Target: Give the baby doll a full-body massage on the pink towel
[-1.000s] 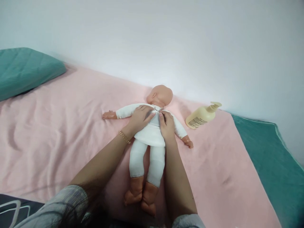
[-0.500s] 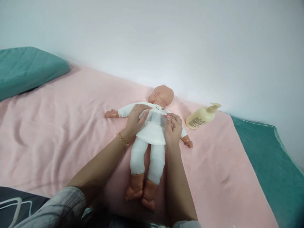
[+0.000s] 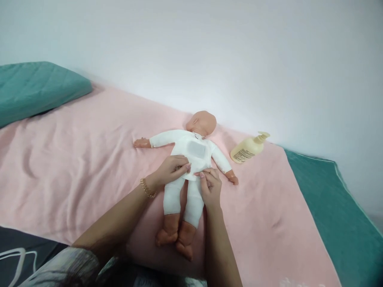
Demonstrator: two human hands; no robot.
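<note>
White cloth top (image 3: 196, 161) (smooth-looking) covers the round-headed doll (image 3: 204, 122).

You see the doll (image 3: 179, 137) in two materials: the head (image 3: 205, 123), hands and feet look like smooth moulded plastic with a soft sheen, the limbs between them matt white cloth. Its white top (image 3: 200, 162) is matt cloth too; the grey panel (image 3: 196, 149) looks smooth, its material unclear to you. Your pump bottle (image 3: 247, 150) is smooth plastic, faintly satiny. Your pink sheet (image 3: 263, 211) is matt, creased cloth, the teal pillow (image 3: 38, 91) quilted fabric. Your bracelet (image 3: 147, 188) looks beaded and shiny; the wall (image 3: 191, 52) is smooth and matt.
</note>
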